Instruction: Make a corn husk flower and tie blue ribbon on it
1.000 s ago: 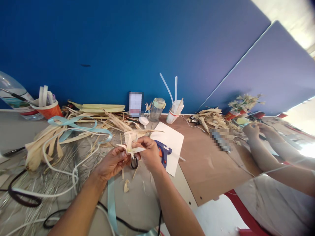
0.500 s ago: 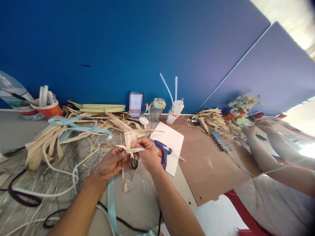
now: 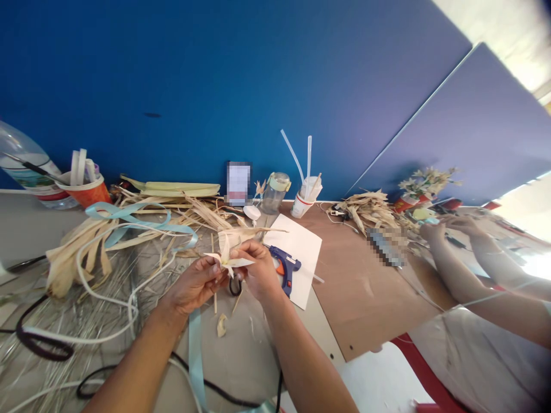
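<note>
A pale corn-husk flower [image 3: 226, 260] with pointed petals is held up over the table between both hands. My left hand [image 3: 198, 285] pinches it from the left and below. On its other side, the fingers of my right hand [image 3: 257, 267] are closed on a petal. Below the flower shows the dark loop of a scissors handle [image 3: 235, 286], partly covered by the hands. A blue glue gun [image 3: 286, 269] lies on white paper [image 3: 305, 238] just right of my right hand. Behind the flower lies a piece of dry husk [image 3: 241, 234].
Husks [image 3: 202, 211], light-blue ribbon [image 3: 129, 213] and a white cord [image 3: 131, 310] cover the left. A propped phone [image 3: 238, 182], a glass jar [image 3: 274, 195] and a paper cup [image 3: 301, 205] with glue sticks stand along the blue partition [image 3: 193, 86]. At right, a co-worker's arms [image 3: 465, 275] reach over the table.
My hands keep nearly the same hold on the flower, whose right petal shifts slightly. The co-worker's hands have moved a little at the right.
</note>
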Motion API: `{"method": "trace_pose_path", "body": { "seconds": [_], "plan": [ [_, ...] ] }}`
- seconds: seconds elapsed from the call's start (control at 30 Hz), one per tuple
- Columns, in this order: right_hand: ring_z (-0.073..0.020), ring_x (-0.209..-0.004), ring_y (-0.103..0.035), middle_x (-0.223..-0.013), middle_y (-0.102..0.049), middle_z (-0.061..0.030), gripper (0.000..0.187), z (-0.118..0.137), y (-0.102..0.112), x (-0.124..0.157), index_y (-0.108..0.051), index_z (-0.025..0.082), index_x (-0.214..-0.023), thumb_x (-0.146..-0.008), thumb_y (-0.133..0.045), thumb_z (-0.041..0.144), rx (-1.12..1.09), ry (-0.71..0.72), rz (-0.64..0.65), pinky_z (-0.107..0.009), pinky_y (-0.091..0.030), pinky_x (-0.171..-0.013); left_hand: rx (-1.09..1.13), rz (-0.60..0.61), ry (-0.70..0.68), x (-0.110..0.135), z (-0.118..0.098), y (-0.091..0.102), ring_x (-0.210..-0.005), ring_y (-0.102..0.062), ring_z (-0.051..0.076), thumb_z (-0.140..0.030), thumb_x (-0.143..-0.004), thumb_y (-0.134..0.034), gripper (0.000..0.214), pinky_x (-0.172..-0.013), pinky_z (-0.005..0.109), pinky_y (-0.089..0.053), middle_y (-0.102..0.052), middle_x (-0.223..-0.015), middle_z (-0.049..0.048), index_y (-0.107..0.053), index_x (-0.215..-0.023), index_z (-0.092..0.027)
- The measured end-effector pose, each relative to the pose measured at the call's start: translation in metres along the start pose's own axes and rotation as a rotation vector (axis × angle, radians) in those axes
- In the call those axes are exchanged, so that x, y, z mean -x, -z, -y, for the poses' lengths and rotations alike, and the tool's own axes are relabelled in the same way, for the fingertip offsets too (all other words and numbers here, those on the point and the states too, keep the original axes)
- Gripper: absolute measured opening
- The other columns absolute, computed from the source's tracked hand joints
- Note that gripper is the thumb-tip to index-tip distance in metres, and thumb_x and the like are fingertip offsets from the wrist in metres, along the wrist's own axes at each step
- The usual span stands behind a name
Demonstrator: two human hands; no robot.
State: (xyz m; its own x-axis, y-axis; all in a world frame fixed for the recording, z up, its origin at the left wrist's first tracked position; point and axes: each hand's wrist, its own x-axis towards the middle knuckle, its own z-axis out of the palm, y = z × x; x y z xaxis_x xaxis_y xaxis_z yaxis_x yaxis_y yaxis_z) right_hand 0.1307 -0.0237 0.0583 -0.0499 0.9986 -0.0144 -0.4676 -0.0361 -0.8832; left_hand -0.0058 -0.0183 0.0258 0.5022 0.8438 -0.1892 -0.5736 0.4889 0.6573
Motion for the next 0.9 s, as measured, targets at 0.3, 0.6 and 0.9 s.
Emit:
{"method": "trace_pose_path", "body": {
  "seconds": [0.3,0.6,0.9],
  "plan": [
    [-0.0024,-0.030,-0.033,-0.043,-0.050,0.0065,0.029,0.002,0.003,-0.001,-0.051,0.016,-0.053,-0.057,-0.075,0.032,-0.148,-0.160,0.022,-0.018,-0.019,-0.034,-0.076,-0.004,-0.020,0.000,-0.003,-0.002,-0.050,-0.052,0.008,-0.021,-0.051,-0.086,0.023,-0.050,0.018,-0.044,-0.057,-0.054,-0.0010,-0.066,-0.061,-0.013],
    [-0.0025,-0.035,-0.030,-0.043,-0.048,0.0062,0.026,0.004,0.005,-0.001,-0.050,0.016,-0.052,-0.054,-0.074,0.026,-0.210,-0.210,0.018,-0.017,-0.016,-0.036,-0.063,0.000,-0.015,-0.001,-0.002,-0.002,-0.050,-0.052,0.008,-0.019,-0.051,-0.086,0.026,-0.051,0.017,-0.043,-0.058,-0.054,-0.0010,-0.064,-0.063,-0.011],
    [-0.0057,-0.037,-0.037,-0.046,-0.053,0.0055,0.020,0.001,0.012,-0.005,-0.050,0.018,-0.061,-0.057,-0.069,0.026,-0.247,-0.215,-0.055,-0.019,-0.026,-0.039,-0.075,-0.018,-0.024,-0.002,-0.001,0.003,-0.050,-0.051,0.009,-0.013,-0.056,-0.082,0.018,-0.047,0.017,-0.041,-0.057,-0.055,-0.0001,-0.066,-0.064,-0.013]
  ]
}}
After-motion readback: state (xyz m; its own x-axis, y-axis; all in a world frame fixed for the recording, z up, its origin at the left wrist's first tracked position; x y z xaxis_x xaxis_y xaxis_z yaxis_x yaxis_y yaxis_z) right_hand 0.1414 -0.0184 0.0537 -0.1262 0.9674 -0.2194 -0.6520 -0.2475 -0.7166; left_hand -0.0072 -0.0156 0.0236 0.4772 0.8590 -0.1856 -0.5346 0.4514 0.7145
